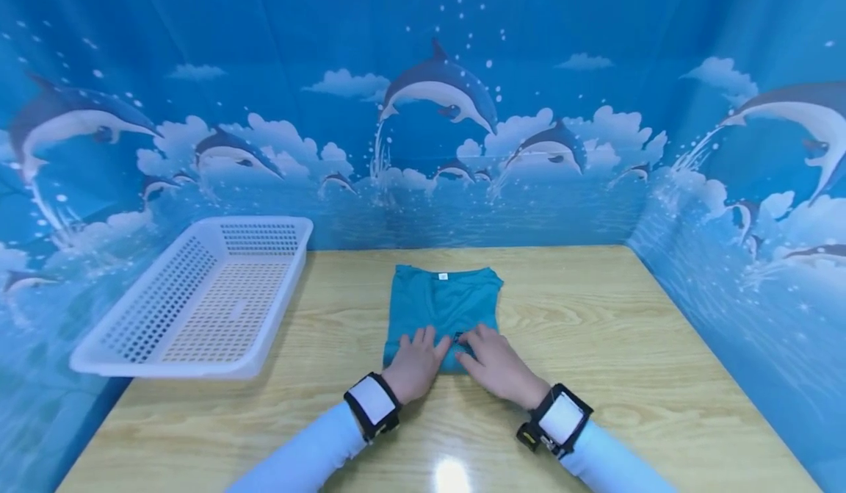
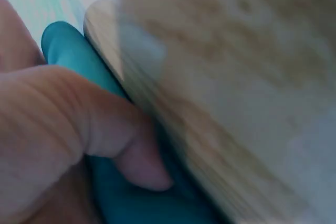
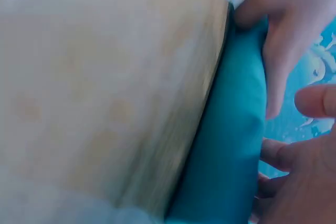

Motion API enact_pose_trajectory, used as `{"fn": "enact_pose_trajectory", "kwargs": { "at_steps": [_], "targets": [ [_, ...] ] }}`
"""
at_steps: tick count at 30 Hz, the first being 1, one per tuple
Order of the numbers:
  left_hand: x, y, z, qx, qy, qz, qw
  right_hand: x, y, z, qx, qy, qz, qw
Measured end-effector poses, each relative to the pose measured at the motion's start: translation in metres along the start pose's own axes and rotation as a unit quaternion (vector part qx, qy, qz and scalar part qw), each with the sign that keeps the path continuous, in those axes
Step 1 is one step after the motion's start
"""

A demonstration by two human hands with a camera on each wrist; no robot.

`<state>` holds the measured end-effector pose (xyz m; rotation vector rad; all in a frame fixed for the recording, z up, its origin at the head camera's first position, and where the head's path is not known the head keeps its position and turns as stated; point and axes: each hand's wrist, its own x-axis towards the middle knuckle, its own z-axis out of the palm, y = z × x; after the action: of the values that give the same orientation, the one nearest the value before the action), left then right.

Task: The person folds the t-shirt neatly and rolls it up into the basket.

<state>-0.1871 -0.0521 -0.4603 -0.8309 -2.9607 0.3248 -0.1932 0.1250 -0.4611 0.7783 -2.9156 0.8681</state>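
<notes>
A teal shirt, folded into a compact rectangle, lies on the table with its neckline and white label at the far side. My left hand rests on its near left part with the fingers spread. In the left wrist view the left thumb lies against the shirt's folded near edge. On the near right part, my right hand touches the cloth, fingers pointing forward over a small dark print. The right wrist view shows the rounded near fold and the right thumb raised off it.
A white perforated plastic basket stands at the left of the wooden table, with nothing in it. Blue dolphin-print curtains enclose the back and sides. Each wrist wears a black strap with a white panel.
</notes>
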Motion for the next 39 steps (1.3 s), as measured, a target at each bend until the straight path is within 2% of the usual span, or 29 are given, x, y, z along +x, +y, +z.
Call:
{"fn": "enact_pose_trajectory", "kwargs": {
  "at_steps": [5, 9, 12, 15, 18, 19, 21, 25, 27, 30, 34, 37, 39],
  "targets": [
    [0.009, -0.006, 0.001, -0.055, -0.024, -0.01, 0.9981, -0.013, -0.007, -0.002, -0.067, 0.015, -0.045, 0.9966],
    [0.018, -0.012, -0.002, -0.11, -0.073, -0.018, 0.991, -0.019, -0.012, -0.003, -0.102, 0.021, -0.072, 0.9919],
    [0.025, -0.018, -0.008, -0.175, -0.128, -0.019, 0.9759, -0.021, -0.014, -0.001, -0.126, 0.023, -0.088, 0.9879],
    [0.031, -0.024, -0.014, -0.247, -0.183, -0.019, 0.9515, -0.021, -0.015, 0.001, -0.144, 0.022, -0.096, 0.9846],
    [0.032, -0.03, -0.018, -0.293, -0.22, -0.014, 0.9305, -0.022, -0.016, 0.005, -0.167, 0.015, -0.101, 0.9807],
    [0.032, -0.031, -0.019, -0.302, -0.23, -0.014, 0.9252, -0.023, -0.017, 0.005, -0.172, 0.012, -0.101, 0.9798],
    [0.032, -0.034, -0.02, -0.31, -0.242, -0.011, 0.9195, -0.023, -0.017, 0.007, -0.185, 0.006, -0.104, 0.9773],
    [0.031, -0.038, -0.02, -0.31, -0.254, -0.019, 0.9161, -0.022, -0.018, 0.009, -0.206, 0.01, -0.12, 0.9711],
    [0.031, -0.039, -0.021, -0.317, -0.263, -0.031, 0.9108, -0.021, -0.017, 0.01, -0.218, 0.017, -0.13, 0.967],
    [0.031, -0.039, -0.021, -0.321, -0.268, -0.038, 0.9078, -0.017, -0.016, 0.011, -0.223, 0.019, -0.138, 0.9649],
    [0.028, -0.037, -0.021, -0.336, -0.256, -0.036, 0.9057, -0.011, -0.014, 0.01, -0.21, -0.008, -0.12, 0.9703],
    [0.019, -0.035, -0.023, -0.352, -0.239, -0.036, 0.9043, -0.005, -0.013, 0.009, -0.188, -0.034, -0.104, 0.9762],
    [0.012, -0.034, -0.023, -0.346, -0.215, -0.036, 0.9127, -0.001, -0.012, 0.01, -0.174, -0.048, -0.096, 0.9789]
  ]
}}
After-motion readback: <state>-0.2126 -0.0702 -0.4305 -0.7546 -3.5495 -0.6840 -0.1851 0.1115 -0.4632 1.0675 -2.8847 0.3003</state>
